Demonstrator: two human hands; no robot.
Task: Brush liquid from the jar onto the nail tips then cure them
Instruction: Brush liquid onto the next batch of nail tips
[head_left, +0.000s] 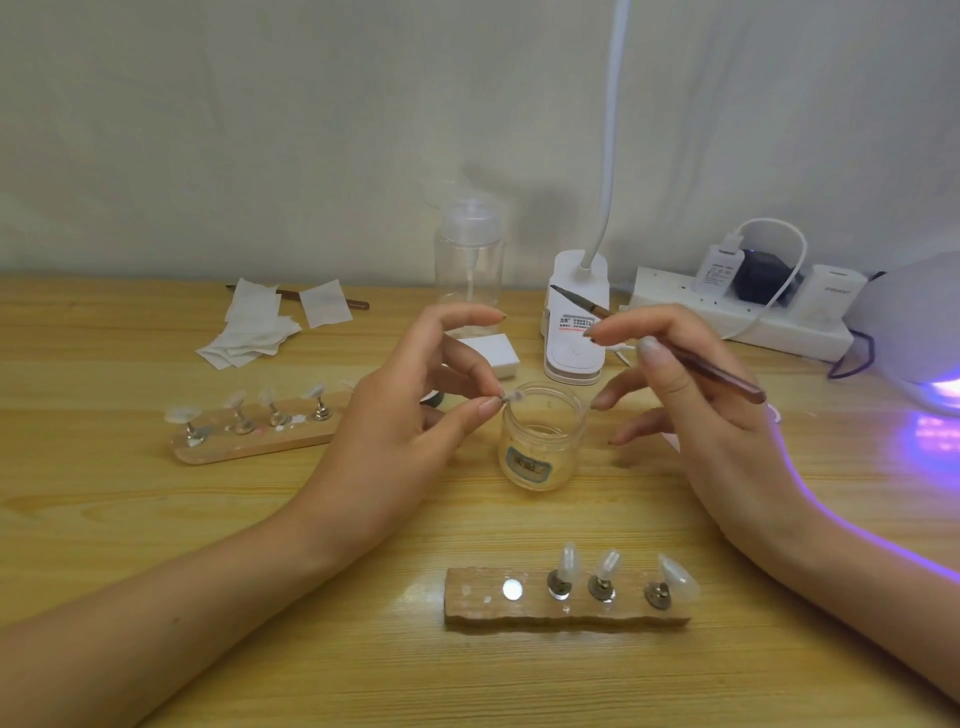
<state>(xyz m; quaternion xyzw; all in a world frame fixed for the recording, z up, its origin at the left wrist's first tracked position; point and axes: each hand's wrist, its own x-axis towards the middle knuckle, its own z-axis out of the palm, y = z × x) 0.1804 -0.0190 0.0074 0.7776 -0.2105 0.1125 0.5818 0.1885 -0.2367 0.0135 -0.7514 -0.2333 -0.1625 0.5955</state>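
Pump bottle (469, 275), power strip (670, 297), paper wipes (249, 332)

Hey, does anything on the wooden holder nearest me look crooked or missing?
Yes. On the near wooden holder, the rightmost nail tip tilts well over to the right, while the neighbouring tips stand upright. Left of them a metal disc sits bare, with no tip on it.

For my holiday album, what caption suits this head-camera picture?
Left hand pinches a nail tip by the rim of the open jar while the right hand holds the brush, bristles raised.
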